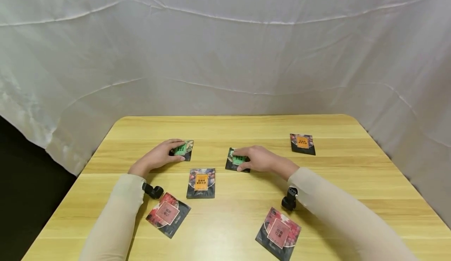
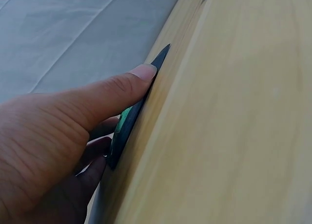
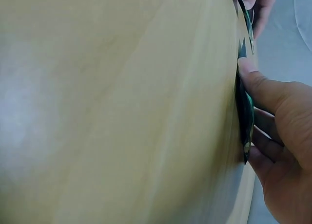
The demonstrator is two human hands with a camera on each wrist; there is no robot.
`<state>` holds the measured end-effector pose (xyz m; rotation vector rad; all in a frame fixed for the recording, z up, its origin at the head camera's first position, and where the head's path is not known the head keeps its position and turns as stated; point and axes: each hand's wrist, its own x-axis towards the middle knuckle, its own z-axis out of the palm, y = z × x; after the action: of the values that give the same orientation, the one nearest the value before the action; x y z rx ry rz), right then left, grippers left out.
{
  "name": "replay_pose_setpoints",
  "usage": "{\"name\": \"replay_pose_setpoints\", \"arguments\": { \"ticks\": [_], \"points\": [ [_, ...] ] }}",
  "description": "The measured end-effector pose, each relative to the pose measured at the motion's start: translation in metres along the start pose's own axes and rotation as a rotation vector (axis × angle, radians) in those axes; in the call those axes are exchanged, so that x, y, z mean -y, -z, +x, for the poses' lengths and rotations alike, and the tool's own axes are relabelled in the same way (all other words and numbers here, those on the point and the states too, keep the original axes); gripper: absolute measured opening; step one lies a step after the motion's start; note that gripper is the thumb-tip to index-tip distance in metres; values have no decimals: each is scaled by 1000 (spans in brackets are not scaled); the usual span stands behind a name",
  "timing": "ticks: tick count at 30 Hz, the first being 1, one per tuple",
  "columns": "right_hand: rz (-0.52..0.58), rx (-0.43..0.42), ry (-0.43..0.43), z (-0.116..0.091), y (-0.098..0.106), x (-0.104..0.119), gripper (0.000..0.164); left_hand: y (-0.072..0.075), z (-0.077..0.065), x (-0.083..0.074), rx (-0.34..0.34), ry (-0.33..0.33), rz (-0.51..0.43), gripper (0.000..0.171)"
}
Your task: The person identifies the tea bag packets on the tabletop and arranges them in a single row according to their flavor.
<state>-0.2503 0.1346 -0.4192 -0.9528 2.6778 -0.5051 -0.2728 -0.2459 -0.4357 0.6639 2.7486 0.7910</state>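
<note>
Two small dark sachets with green labels lie toward the back of the wooden table. My left hand (image 1: 158, 156) grips the left green-labelled sachet (image 1: 187, 151), thumb at its near edge and fingers across its far side. In the left wrist view that sachet (image 2: 131, 124) rests against the tabletop. Around the middle, my right hand (image 1: 260, 159) holds the other green-labelled sachet (image 1: 231, 164) between thumb and fingers. The right wrist view shows this sachet (image 3: 243, 112) bulging slightly between them. Fingers partly cover both sachets.
An orange-labelled sachet (image 1: 201, 190) lies between the forearms, another orange-labelled sachet (image 1: 308, 150) at the back right. Nearer are a pink-labelled sachet (image 1: 168, 214) by the left wrist and another pink-labelled sachet (image 1: 279, 233) at the right. A pale curtain (image 1: 225, 57) hangs behind the table (image 1: 225, 229).
</note>
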Motion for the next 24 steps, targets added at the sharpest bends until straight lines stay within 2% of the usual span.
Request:
{"name": "replay_pose_setpoints", "arguments": {
  "ticks": [3, 10, 14, 24],
  "points": [
    [4, -4, -20, 4, 0, 0, 65, 1, 2, 2, -2, -4, 4, 72],
    [-7, 9, 5, 17, -1, 5, 64, 0, 2, 3, 11, 1, -9, 74],
    [1, 16, -11, 23, 0, 6, 63, -2, 3, 2, 1, -10, -24, 73],
    [-22, 65, -20, 41, 4, 11, 65, -3, 5, 4, -12, -1, -45, 72]
  ]
}}
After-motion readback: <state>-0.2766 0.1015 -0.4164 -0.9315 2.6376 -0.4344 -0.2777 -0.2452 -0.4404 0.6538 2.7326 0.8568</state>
